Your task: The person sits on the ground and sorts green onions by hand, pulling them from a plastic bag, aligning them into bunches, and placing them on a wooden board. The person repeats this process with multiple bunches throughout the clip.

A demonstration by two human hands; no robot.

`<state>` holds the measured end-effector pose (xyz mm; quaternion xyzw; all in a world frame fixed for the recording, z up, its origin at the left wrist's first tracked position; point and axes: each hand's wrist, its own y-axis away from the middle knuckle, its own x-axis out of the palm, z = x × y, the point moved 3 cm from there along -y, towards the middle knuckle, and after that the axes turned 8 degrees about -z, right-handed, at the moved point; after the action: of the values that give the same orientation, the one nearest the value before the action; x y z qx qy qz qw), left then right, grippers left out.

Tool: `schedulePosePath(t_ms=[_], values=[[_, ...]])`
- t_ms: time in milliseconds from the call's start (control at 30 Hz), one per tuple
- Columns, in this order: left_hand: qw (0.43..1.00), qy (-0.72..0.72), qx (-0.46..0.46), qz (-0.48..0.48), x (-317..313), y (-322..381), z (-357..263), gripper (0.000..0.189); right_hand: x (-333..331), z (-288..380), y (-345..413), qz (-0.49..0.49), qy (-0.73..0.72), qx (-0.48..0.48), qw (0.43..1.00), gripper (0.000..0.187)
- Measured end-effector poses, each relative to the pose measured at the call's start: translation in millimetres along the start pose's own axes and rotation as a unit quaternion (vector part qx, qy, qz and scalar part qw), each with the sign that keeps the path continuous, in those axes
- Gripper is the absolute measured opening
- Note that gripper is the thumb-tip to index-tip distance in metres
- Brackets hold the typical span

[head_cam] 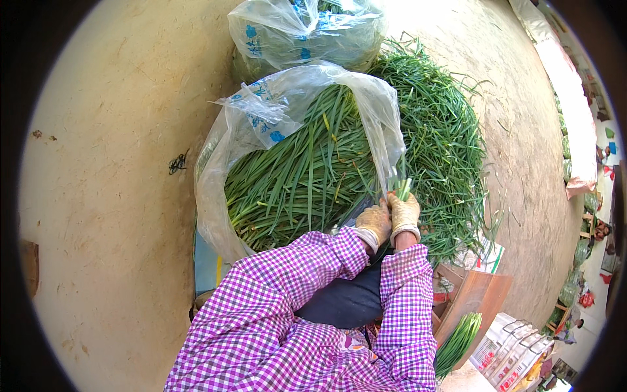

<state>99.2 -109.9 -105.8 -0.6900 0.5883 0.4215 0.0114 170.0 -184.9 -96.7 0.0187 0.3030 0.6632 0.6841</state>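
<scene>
My right hand [405, 210], in a pale work glove, is closed around a small bunch of garlic chives [403, 189]; its whitish cut ends point away from me. Pressed close beside it is my left hand [375, 222], gloved the same way, with its fingertips near the right fingers. What the left fingers grasp is hidden. A large clear plastic bag [215, 215] gapes just beyond and left of my hands, full of long green chives [299, 181]. To the right of the bag, a loose heap of chive leaves [441, 147] spreads out.
Another filled plastic bag [308, 41] stands behind the open one. A neat chive bundle [459, 343] lies on a wooden board [482, 299] at my lower right, near white printed bags [514, 350]. Black string [178, 162] lies on the floor [112, 196]. Produce and people are at far right.
</scene>
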Motion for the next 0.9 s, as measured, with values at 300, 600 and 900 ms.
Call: schedulePosePath(t_ms=[300,600,900], values=[[0.963,0.146,-0.032,-0.225,-33,10,68,0.022,9,-31,-19,0.042,0.352,-0.056,0.934,0.021],[0.979,0.118,-0.163,0.017,-12,-39,71,0.079,16,-11,-9,0.050,0.252,-0.027,0.966,0.034],[0.996,-0.079,0.012,-0.042,0,-44,49,0.041,13,11,6,0.030,0.113,-0.044,0.992,0.025]])
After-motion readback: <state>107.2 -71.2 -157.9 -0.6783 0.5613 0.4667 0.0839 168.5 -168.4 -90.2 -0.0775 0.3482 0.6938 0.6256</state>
